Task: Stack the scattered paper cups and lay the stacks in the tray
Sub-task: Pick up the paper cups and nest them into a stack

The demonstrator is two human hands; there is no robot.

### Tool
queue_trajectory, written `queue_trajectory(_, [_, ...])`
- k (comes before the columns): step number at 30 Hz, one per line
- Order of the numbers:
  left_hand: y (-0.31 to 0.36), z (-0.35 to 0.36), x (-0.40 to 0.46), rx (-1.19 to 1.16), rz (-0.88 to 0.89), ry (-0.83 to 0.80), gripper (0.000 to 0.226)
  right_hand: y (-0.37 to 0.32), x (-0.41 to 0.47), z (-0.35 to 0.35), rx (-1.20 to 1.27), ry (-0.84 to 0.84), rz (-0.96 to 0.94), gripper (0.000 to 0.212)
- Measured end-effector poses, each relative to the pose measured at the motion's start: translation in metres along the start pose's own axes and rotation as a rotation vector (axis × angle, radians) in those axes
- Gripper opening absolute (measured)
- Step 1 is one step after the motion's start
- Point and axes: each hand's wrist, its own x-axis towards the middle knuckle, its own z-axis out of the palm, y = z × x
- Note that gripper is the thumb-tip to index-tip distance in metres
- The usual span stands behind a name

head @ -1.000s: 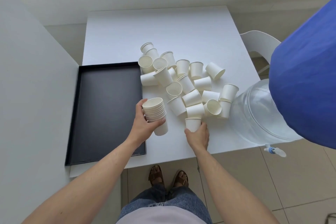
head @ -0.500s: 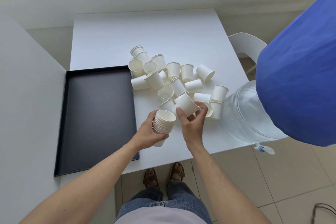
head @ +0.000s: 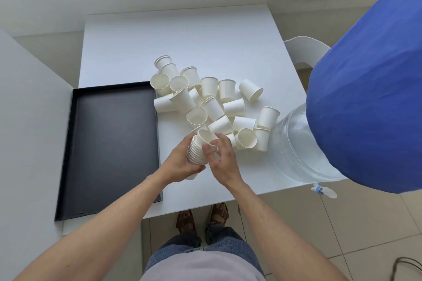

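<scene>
Right hand (head: pixel 222 162) has brought its cup (head: pixel 205 138) from the pile over to the stack (head: pixel 196 151) and is now seating it in the top; half a second ago that cup was still clear of the stack. Left hand (head: pixel 180 162) is wrapped around the stack from the left, gripping it, tilted with the mouth pointing far-right, above the desk (head: pixel 182 36) near its near edge. Right hand fingers pinch the top cup's wall and rim. Loose cups (head: pixel 212 98) lie scattered just beyond the hands, mid-desk, some upright, some upside down, some on their sides, many touching. Tray (head: pixel 109 143) is black, on the left of the desk, just left of the pile; no cups in it. Clear water jug (head: pixel 296 143) with blue cover (head: pixel 370 98) sits at the right desk edge, touching the nearest cups.
</scene>
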Motion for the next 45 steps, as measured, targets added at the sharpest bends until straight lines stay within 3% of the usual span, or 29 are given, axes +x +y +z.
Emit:
queue_trajectory(4, [0.005,0.005,0.008,0.072,0.015,-0.027,0.086,0.012,0.005,-0.01,-0.062,-0.133,0.006,0.038])
queue_trajectory(10, [0.004,0.009,0.01,0.062,0.002,-0.034,0.104,0.016,0.011,-0.027,-0.22,-0.297,0.005,0.054])
queue_trajectory(12, [0.008,0.01,0.011,0.049,0.004,-0.011,0.097,0.016,0.01,-0.028,-0.128,-0.194,0.009,0.056])
queue_trajectory(15, [0.013,0.01,0.012,0.057,-0.008,0.015,0.089,0.023,0.006,-0.029,0.031,0.223,0.085,0.045])
queue_trajectory(17, [0.012,0.008,0.012,0.052,-0.026,0.028,0.091,0.034,0.006,-0.037,-0.088,0.456,0.158,0.036])
queue_trajectory(18, [0.011,0.007,0.011,0.051,-0.032,0.032,0.092,0.042,0.007,-0.043,-0.174,0.484,0.22,0.035])
queue_trajectory(21, [0.003,0.002,0.008,0.053,-0.048,0.037,0.098,0.063,0.01,-0.059,-0.374,0.26,0.359,0.041])
queue_trajectory(23, [0.0,0.001,0.005,0.045,-0.064,0.044,0.101,0.072,0.014,-0.067,-0.446,0.183,0.337,0.032])
queue_trajectory(27, [-0.006,0.002,0.001,0.056,-0.096,0.039,0.104,0.069,0.022,-0.076,-0.403,0.309,0.228,0.011])
queue_trajectory(33, [-0.01,0.005,0.003,0.053,-0.119,0.01,0.104,0.052,0.007,-0.076,-0.275,0.467,0.117,0.013])
queue_trajectory(36, [-0.009,0.009,0.005,0.06,-0.111,-0.004,0.104,0.037,0.004,-0.065,-0.158,0.462,0.029,0.01])
queue_trajectory(42, [-0.004,0.016,0.01,0.05,-0.072,0.005,0.104,0.014,0.003,-0.031,-0.133,0.103,-0.111,0.009])
queue_trajectory(45, [-0.008,0.014,0.01,0.064,-0.068,0.009,0.103,0.015,0.003,-0.029,-0.194,0.06,-0.138,0.009])
